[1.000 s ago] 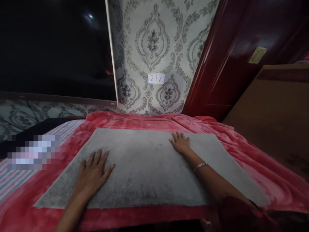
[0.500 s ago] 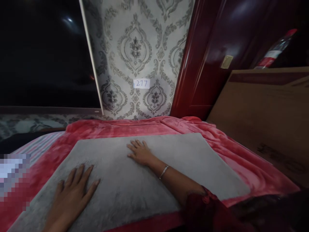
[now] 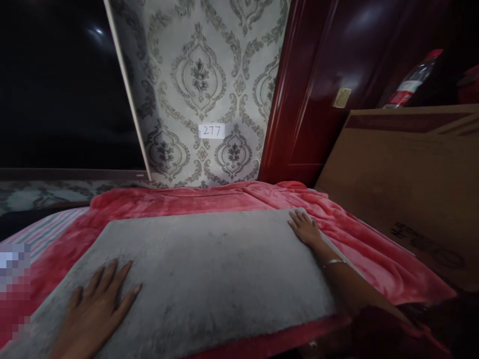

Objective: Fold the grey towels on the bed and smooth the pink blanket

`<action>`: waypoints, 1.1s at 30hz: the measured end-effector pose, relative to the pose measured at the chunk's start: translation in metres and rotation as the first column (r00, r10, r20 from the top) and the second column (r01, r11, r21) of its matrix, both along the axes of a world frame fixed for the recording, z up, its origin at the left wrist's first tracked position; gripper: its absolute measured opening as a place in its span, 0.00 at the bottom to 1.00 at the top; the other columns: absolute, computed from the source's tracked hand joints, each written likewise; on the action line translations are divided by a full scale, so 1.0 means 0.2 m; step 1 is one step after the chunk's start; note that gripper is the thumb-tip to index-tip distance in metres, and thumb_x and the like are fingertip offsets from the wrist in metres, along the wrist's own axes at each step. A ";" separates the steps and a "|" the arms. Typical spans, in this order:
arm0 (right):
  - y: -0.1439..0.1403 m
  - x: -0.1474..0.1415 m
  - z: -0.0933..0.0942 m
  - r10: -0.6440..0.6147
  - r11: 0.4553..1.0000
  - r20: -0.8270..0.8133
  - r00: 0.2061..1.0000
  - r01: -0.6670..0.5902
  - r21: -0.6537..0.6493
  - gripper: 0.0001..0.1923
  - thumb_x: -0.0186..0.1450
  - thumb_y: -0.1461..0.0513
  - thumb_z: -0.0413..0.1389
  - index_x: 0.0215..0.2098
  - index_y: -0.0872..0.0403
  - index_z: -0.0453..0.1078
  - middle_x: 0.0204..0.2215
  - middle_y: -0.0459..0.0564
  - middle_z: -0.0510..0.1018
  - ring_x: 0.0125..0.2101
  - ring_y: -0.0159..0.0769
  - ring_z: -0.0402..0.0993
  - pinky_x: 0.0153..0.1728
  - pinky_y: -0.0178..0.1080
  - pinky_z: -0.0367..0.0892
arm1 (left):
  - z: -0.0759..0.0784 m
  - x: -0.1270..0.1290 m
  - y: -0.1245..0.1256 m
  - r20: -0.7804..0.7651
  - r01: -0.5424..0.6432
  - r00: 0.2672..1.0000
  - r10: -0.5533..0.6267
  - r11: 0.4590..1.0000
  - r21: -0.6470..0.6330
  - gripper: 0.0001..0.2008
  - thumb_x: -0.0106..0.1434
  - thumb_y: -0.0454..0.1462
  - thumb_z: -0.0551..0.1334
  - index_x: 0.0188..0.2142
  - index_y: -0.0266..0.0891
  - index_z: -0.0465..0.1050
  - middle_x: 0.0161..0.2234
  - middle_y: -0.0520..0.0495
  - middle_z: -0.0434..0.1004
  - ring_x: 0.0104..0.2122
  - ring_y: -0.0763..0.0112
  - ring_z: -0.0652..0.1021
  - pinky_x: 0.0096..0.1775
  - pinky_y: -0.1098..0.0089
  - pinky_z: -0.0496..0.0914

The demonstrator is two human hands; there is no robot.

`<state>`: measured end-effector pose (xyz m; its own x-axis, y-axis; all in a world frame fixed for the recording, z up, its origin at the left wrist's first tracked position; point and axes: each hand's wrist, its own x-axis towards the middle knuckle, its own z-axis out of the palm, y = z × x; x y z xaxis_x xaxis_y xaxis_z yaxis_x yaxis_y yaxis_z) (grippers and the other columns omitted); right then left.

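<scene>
Blanket: a red plush blanket (image 3: 239, 197) covers the bed, bunched at the 12 o'clock edge below the patterned wall.
Mat: a grey fuzzy mat (image 3: 209, 269) lies flat on the blanket, filling the middle of the view.
Box: a brown cardboard box (image 3: 404, 184) stands at 3 o'clock, just beside the bed.
Left hand: the left hand (image 3: 95, 311) rests palm down at 7 o'clock on the mat, fingers spread.
Right hand: the right hand (image 3: 305, 229) lies flat, fingers loosely together, at the mat's 2 o'clock corner.
Label: a small "277" label (image 3: 211, 131) is stuck on the wall at 12 o'clock.
</scene>
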<state>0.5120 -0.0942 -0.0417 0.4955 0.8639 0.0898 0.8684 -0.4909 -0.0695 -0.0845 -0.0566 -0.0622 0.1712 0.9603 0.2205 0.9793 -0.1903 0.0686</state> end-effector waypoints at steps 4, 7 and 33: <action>0.00 -0.01 -0.08 -0.105 0.994 0.055 0.993 0.103 0.034 0.32 0.74 0.50 0.33 0.71 0.49 0.54 0.72 0.57 0.51 0.70 0.52 0.46 0.62 0.64 0.49 | 0.08 0.07 -0.08 -0.057 -0.051 0.997 0.047 0.997 -0.061 0.37 0.65 0.53 0.47 0.69 0.38 0.57 0.71 0.38 0.50 0.70 0.46 0.53 0.65 0.41 0.51; 0.07 -0.15 -0.10 -0.002 0.999 0.087 0.996 -0.003 0.053 0.33 0.73 0.50 0.33 0.71 0.51 0.54 0.71 0.60 0.52 0.70 0.54 0.45 0.62 0.65 0.50 | 0.13 0.12 -0.12 -0.060 -0.073 0.996 0.066 0.991 -0.113 0.35 0.67 0.52 0.47 0.70 0.40 0.55 0.72 0.39 0.47 0.70 0.48 0.51 0.66 0.43 0.49; 0.50 -1.91 0.05 0.896 0.436 -0.140 0.422 -0.895 0.094 0.32 0.73 0.47 0.44 0.72 0.46 0.52 0.72 0.48 0.49 0.71 0.47 0.42 0.68 0.53 0.41 | 0.11 -0.18 -0.13 0.010 -0.209 0.977 0.211 0.971 -0.115 0.38 0.67 0.55 0.49 0.69 0.37 0.55 0.71 0.31 0.46 0.69 0.43 0.53 0.65 0.40 0.50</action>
<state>0.1305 0.0050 -0.0312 -0.5508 0.8286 0.1004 0.7958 0.5576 -0.2361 -0.1204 -0.0820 -0.0410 -0.0405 0.9931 0.1105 0.9946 0.0294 0.0997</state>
